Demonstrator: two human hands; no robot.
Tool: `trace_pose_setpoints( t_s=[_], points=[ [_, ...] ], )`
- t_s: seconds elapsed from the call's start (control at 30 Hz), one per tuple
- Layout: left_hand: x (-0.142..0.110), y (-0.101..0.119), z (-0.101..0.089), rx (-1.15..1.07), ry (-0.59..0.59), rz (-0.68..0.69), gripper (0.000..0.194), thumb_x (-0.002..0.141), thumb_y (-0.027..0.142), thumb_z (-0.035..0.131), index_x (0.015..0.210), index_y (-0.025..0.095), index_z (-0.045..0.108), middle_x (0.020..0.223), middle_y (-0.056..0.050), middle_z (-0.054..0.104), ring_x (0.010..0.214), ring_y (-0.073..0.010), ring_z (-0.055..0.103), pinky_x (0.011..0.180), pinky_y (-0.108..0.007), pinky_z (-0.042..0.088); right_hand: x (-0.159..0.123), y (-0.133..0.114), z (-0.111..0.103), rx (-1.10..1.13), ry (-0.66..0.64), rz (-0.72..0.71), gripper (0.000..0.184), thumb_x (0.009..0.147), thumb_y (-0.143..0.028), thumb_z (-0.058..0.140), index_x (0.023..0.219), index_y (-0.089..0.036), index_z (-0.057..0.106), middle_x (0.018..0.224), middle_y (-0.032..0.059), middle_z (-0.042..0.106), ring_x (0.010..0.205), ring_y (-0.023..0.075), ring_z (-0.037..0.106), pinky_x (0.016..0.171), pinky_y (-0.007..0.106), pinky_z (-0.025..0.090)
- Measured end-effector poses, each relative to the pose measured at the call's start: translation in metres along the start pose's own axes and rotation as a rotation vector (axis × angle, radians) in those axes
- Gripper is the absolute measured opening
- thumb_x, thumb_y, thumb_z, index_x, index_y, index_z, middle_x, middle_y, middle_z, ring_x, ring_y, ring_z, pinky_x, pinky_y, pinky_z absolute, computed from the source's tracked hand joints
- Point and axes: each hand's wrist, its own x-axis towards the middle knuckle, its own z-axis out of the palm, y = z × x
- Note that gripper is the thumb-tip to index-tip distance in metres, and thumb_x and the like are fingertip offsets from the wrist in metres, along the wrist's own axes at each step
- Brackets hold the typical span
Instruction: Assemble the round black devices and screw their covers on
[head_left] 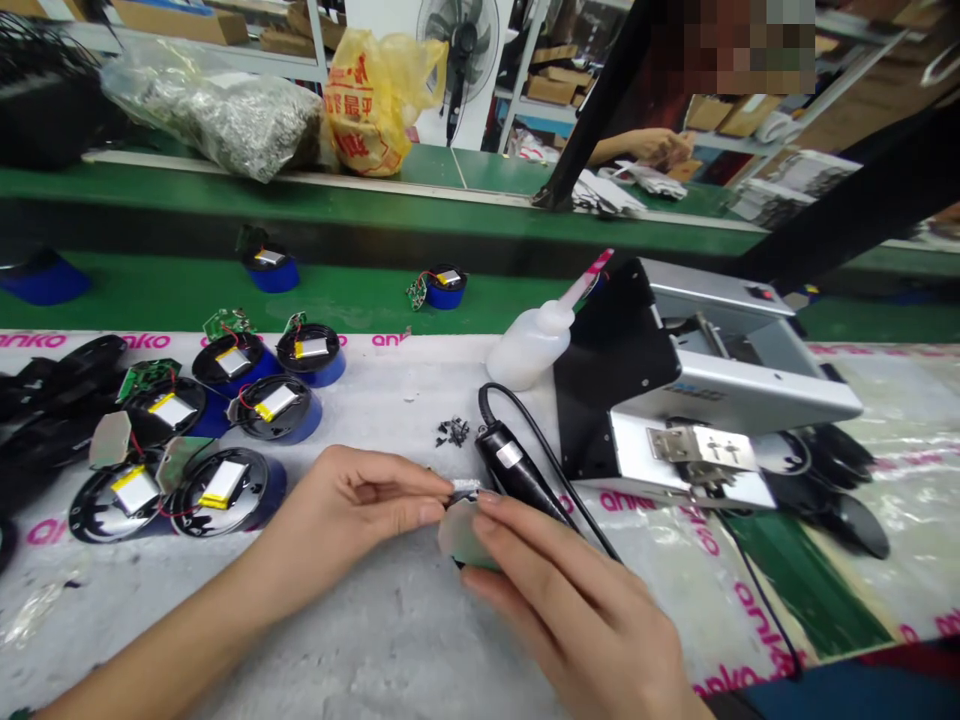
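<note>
My right hand (pixel 577 600) grips a round, pale grey-green circuit board (pixel 459 535) by its right side, above the covered bench. At the board's upper edge, the thumb and forefinger of my left hand (pixel 360 510) are pinched together; what lies between them is too small and hidden to name. A bit of something dark shows between the two hands. Left of my left hand stand several blue-sided round housings (pixel 259 490), each with a silver battery (pixel 223 484) on top and a wired circuit board beside it.
A black corded tool (pixel 517 465) lies beyond my right hand, near black scraps (pixel 452 432). Behind it stand a white squeeze bottle (pixel 529 345) and a silver-and-black machine (pixel 697 380). More housings (pixel 446 288) sit on the green strip. Across the bench, another person's hands (pixel 656 147) are visible.
</note>
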Motion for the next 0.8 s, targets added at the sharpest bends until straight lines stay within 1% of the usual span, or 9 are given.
trace_pose_setpoints(
  t_s=[0.1, 0.2, 0.3, 0.4, 0.47, 0.53, 0.63, 0.7, 0.8],
  points=[
    [-0.006, 0.002, 0.005, 0.065, 0.007, 0.017, 0.025, 0.079, 0.028, 0.079, 0.101, 0.038, 0.080, 0.092, 0.004, 0.082, 0.089, -0.0203, 0.075, 0.081, -0.027, 0.058, 0.000, 0.006, -0.006, -0.100, -0.039, -0.020, 0.056, 0.096, -0.022, 0.056, 0.149, -0.032, 0.041, 0.128, 0.0092, 0.062, 0.104, 0.0203, 0.070, 0.083, 0.030, 0.064],
    [-0.008, -0.001, 0.003, 0.391, 0.035, 0.120, 0.050, 0.076, 0.037, 0.083, 0.124, 0.040, 0.069, 0.115, 0.001, 0.077, 0.112, -0.0270, 0.067, 0.100, -0.038, 0.051, 0.004, 0.005, -0.012, -0.033, -0.087, 0.031, 0.050, 0.095, -0.016, 0.053, 0.144, -0.025, 0.047, 0.119, 0.0111, 0.057, 0.098, 0.0164, 0.068, 0.080, 0.025, 0.062],
    [-0.001, -0.010, -0.001, 0.589, -0.110, 0.226, 0.083, 0.065, 0.042, 0.090, 0.140, 0.037, 0.055, 0.141, -0.003, 0.061, 0.133, -0.0308, 0.051, 0.112, -0.043, 0.040, 0.005, -0.001, -0.015, 0.028, -0.107, 0.101, 0.041, 0.096, -0.014, 0.051, 0.136, -0.019, 0.052, 0.115, 0.0107, 0.051, 0.098, 0.0131, 0.065, 0.084, 0.019, 0.058],
    [0.008, -0.019, 0.004, 0.633, -0.287, 0.335, 0.075, 0.072, 0.038, 0.086, 0.140, 0.031, 0.055, 0.140, -0.004, 0.061, 0.133, -0.0263, 0.049, 0.111, -0.038, 0.042, -0.001, -0.007, -0.013, 0.036, -0.044, 0.145, 0.038, 0.094, -0.018, 0.055, 0.132, -0.021, 0.054, 0.119, 0.0094, 0.050, 0.105, 0.0133, 0.063, 0.090, 0.017, 0.055],
    [0.010, -0.021, 0.011, 0.665, -0.295, 0.369, 0.059, 0.076, 0.030, 0.083, 0.131, 0.027, 0.062, 0.131, -0.004, 0.067, 0.124, -0.0253, 0.056, 0.107, -0.038, 0.045, -0.007, -0.011, -0.009, 0.066, 0.014, 0.223, 0.037, 0.092, -0.022, 0.061, 0.129, -0.024, 0.056, 0.120, 0.0082, 0.051, 0.110, 0.0147, 0.061, 0.094, 0.018, 0.053],
    [0.008, -0.022, 0.019, 0.667, -0.223, 0.295, 0.057, 0.073, 0.023, 0.084, 0.126, 0.025, 0.065, 0.128, -0.005, 0.069, 0.116, -0.0274, 0.061, 0.103, -0.042, 0.048, -0.014, -0.015, -0.005, 0.117, 0.058, 0.340, 0.036, 0.091, -0.026, 0.063, 0.126, -0.026, 0.057, 0.121, 0.0075, 0.052, 0.111, 0.0158, 0.062, 0.094, 0.019, 0.054],
    [0.001, -0.023, 0.025, 0.426, -0.136, -0.013, 0.071, 0.071, 0.016, 0.079, 0.137, 0.030, 0.055, 0.136, -0.008, 0.062, 0.092, -0.0256, 0.072, 0.075, -0.039, 0.061, -0.022, -0.019, 0.003, 0.197, 0.101, 0.474, 0.035, 0.092, -0.029, 0.061, 0.126, -0.028, 0.056, 0.125, 0.0078, 0.052, 0.114, 0.0177, 0.062, 0.093, 0.022, 0.056],
    [-0.004, -0.024, 0.025, 0.119, -0.194, -0.206, 0.076, 0.073, 0.015, 0.074, 0.141, 0.032, 0.048, 0.135, -0.009, 0.060, 0.075, -0.0201, 0.073, 0.058, -0.032, 0.061, -0.025, -0.020, 0.008, 0.231, 0.131, 0.508, 0.035, 0.092, -0.028, 0.061, 0.126, -0.028, 0.055, 0.127, 0.0082, 0.053, 0.118, 0.0195, 0.061, 0.096, 0.026, 0.056],
    [-0.006, -0.024, 0.023, -0.199, -0.271, -0.347, 0.063, 0.078, 0.029, 0.074, 0.136, 0.023, 0.051, 0.105, -0.006, 0.072, 0.068, -0.0170, 0.074, 0.064, -0.030, 0.063, -0.028, -0.020, 0.010, 0.247, 0.146, 0.504, 0.038, 0.091, -0.026, 0.063, 0.128, -0.028, 0.054, 0.129, 0.0088, 0.056, 0.122, 0.0197, 0.060, 0.097, 0.025, 0.055]
  ],
)
